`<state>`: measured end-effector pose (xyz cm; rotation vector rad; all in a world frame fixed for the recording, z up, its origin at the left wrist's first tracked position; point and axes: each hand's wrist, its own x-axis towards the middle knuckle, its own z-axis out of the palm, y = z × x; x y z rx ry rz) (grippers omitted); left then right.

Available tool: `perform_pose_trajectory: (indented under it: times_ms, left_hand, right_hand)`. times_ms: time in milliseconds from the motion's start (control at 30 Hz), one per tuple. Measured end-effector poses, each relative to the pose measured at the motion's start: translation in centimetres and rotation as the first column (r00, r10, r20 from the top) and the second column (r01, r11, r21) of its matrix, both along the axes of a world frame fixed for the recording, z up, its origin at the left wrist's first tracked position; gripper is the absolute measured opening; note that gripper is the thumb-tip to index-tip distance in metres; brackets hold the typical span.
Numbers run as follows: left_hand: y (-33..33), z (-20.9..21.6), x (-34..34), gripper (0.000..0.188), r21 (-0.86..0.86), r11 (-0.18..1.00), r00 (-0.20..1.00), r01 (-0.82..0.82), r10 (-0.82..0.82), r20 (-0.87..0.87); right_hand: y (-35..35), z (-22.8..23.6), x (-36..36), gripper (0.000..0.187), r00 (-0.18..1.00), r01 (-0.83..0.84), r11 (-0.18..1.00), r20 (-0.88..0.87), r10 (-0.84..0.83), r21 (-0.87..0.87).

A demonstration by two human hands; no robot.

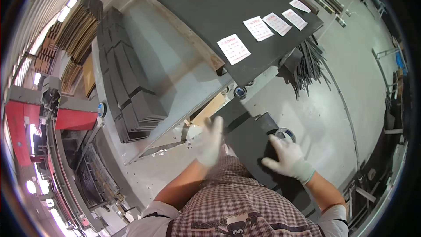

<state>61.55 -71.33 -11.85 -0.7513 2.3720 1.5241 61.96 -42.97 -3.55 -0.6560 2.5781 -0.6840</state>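
My left hand (209,145), in a white glove, is raised just left of a dark grey stack of boards (247,138) in front of me. It is partly smeared by motion, but its fingers point up and hold nothing visible. On the right, my gloved right hand (287,160) hovers over the stack's right side, thumb and fingers apart. Just beyond its fingertips lies a roll of tape (287,134), partly hidden by the hand. I cannot tell whether the hand touches it. A dark band (239,120) crosses the boards near their far end.
Ahead stands a table with a dark sheet (197,0), bearing several printed paper slips (234,49). Strapped bundles of grey strips (131,96) lie on a pale table (151,39) at the left. Dark strips (309,68) hang off the right corner. Red machinery (74,120) stands far left.
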Motion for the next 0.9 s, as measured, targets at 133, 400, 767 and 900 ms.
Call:
perform_pose_trajectory:
  times_ms: [133,400,767,900]
  left_hand:
    - [-0.7,1.9,-1.9,0.048,0.177,0.975,0.926,-0.137,0.189,-0.328]
    - [-11.6,1.3,-12.9,0.081,0.696,0.628,0.744,-0.350,0.637,-0.201]
    - [-6.8,3.6,-0.4,0.096,-0.122,0.992,0.766,0.040,-0.109,-0.634]
    - [-9.5,4.0,-5.8,0.098,-0.001,0.975,0.718,-0.223,0.164,-0.676]
  right_hand:
    - [0.7,1.1,-0.6,0.088,0.973,0.038,0.989,0.232,-0.003,-0.145]
    - [-4.3,1.6,-4.9,0.090,0.866,0.045,0.998,0.500,-0.017,-0.044]
    - [-24.5,2.4,-15.2,0.078,0.982,-0.122,0.947,0.103,0.158,-0.298]
    - [-33.1,1.6,-20.4,0.078,0.984,-0.139,0.951,0.069,0.164,-0.276]
